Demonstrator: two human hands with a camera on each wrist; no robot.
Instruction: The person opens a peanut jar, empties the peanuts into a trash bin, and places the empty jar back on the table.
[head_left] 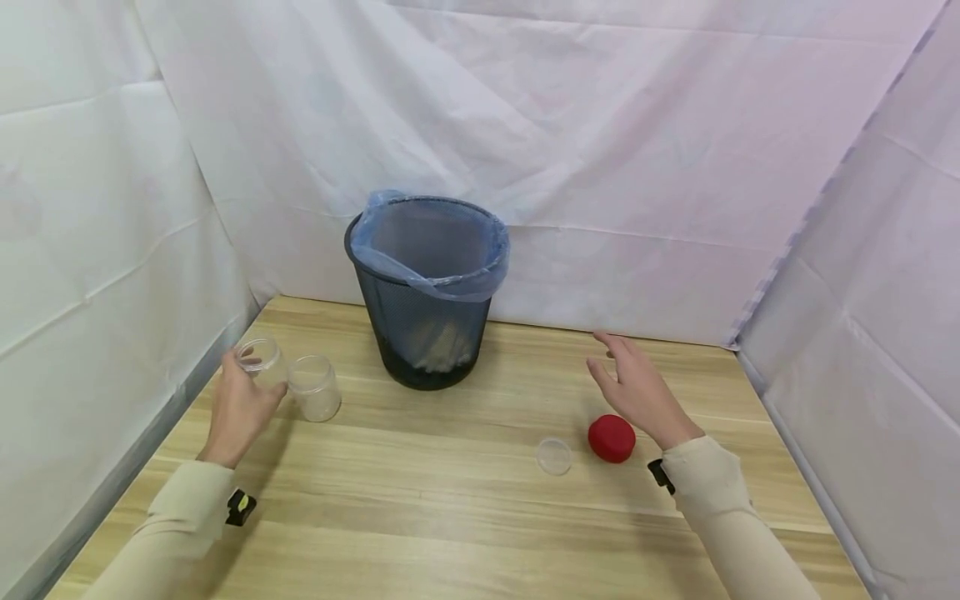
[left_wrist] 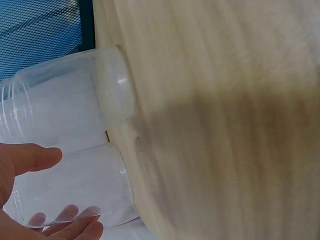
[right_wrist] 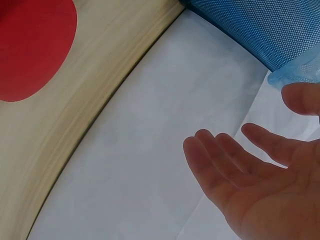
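Two clear, lidless plastic jars stand side by side at the table's left. My left hand point(head_left: 242, 408) is around the outer jar point(head_left: 264, 367), thumb on the near right side and fingers on the far side. In the left wrist view, the fingers point(left_wrist: 75, 225) show partly through the jar wall point(left_wrist: 75, 185). Just right of it is the second clear jar point(head_left: 315, 388), apart from the fingers. My right hand point(head_left: 636, 390) hovers above the table with nothing in it, fingers loosely extended. Below its wrist lies a red lid point(head_left: 612, 439), with a small clear disc point(head_left: 554, 457) to its left.
At the back of the table stands a black mesh wastebasket point(head_left: 427, 333) with a blue bag point(head_left: 480, 287) folded over its rim. White cloth point(head_left: 600, 125) hangs behind the wood-grain table point(head_left: 420, 517) and along both sides.
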